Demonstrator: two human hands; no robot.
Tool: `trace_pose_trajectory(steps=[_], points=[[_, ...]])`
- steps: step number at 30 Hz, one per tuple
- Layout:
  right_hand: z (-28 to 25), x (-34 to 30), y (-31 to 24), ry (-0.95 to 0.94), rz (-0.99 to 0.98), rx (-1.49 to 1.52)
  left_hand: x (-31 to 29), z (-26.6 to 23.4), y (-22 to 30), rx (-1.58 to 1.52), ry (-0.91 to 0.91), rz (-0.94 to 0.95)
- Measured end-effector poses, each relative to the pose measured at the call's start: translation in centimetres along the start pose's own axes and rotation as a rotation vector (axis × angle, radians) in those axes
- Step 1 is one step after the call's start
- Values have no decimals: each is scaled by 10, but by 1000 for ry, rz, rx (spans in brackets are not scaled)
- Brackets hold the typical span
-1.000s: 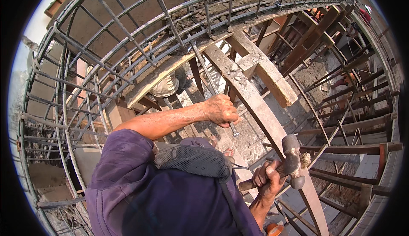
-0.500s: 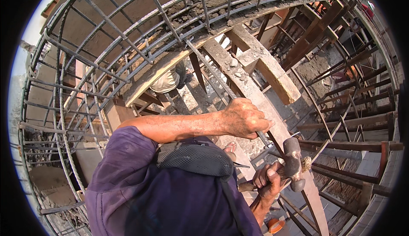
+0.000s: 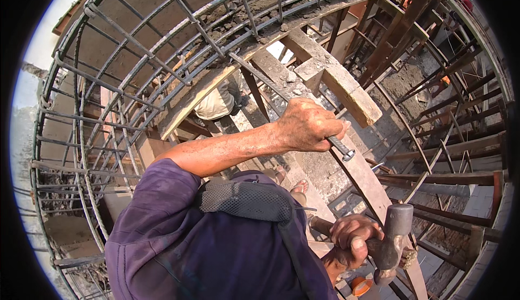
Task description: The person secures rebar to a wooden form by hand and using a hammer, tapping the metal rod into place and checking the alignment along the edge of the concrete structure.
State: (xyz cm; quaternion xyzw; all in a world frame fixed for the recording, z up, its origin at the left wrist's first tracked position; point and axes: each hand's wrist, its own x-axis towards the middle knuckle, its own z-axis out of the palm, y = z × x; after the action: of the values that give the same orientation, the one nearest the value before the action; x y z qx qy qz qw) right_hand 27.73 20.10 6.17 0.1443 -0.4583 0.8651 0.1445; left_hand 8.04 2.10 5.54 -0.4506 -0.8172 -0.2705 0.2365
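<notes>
My left hand (image 3: 311,125) is closed around a long steel bar (image 3: 265,80). The bar slants from the edge of the concrete and rebar at the top down to a blunt, shiny end that sticks out past my fist. Lower right, my right hand (image 3: 352,240) grips the wooden handle of a hammer (image 3: 398,224). The hammer's grey steel head is below and to the right of the bar's end, apart from it. A timber board (image 3: 360,175) runs beneath both hands.
A curved rebar cage (image 3: 130,45) spans the left and top, with a yellowish formwork board (image 3: 200,97) along it. A timber beam (image 3: 352,97) with rubble juts out ahead. Wooden props (image 3: 444,178) stand at right. Below are a person's light clothing (image 3: 214,104) and an orange container (image 3: 361,285).
The hammer in my right hand has moved down and right, away from the bar's end. My left hand and the bar's near end have shifted slightly upward in view.
</notes>
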Motion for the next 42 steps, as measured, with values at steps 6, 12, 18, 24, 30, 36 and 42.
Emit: trace_pose_trajectory(steps=[6,12,18,24,30,36,42], points=[[0,-1,27,343,448,-76,0,11,-7,-24,-47,-39],[-2,4,7,275,352,-78,-2,4,-9,-57,-42,-48],[-11,11,32,281,364,-104,0,11,-7,-46,-61,-80],[-12,17,13,385,595,-173,-36,23,2,49,-21,-8],[-19,29,6,513,313,-64,-71,19,5,31,-21,80],[-4,24,3,435,364,-157,-88,2,5,-43,76,274],[6,25,4,379,425,-229,-65,12,6,-97,-14,59]])
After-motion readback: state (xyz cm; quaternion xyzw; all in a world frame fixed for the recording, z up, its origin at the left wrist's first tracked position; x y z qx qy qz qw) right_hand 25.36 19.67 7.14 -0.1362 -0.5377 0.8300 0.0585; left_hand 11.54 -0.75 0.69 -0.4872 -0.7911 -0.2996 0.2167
